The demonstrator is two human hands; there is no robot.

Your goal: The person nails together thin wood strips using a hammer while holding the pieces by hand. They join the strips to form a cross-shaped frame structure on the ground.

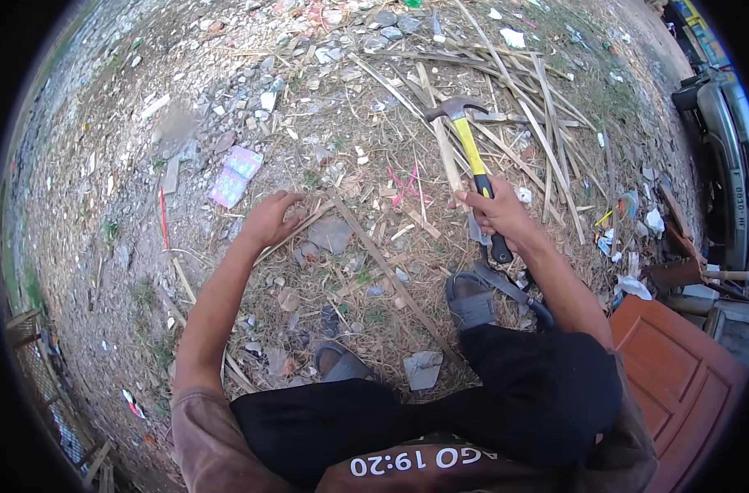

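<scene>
My right hand [506, 215] is wrapped round the black grip of a claw hammer [471, 149]. The hammer has a yellow-and-black handle, and its dark metal head points away from me. Beside the handle lies a pale wooden strip [445, 148], its near end close to my right fingertips; whether they touch it I cannot tell. My left hand [271, 218] reaches out low over the ground with fingers apart and slightly curled. A thin wooden stick [296, 232] lies right by it. Nearer me, a longer wooden strip [391, 275] runs diagonally between my sandalled feet.
A dark curved blade tool [510, 292] lies by my right sandal [471, 302]. Thin wooden strips [547, 123] are heaped at far right. A pink-purple packet [235, 176] lies left. At right are a brown panelled board [675, 370] and a parked vehicle [724, 156]. Stones and litter are scattered around.
</scene>
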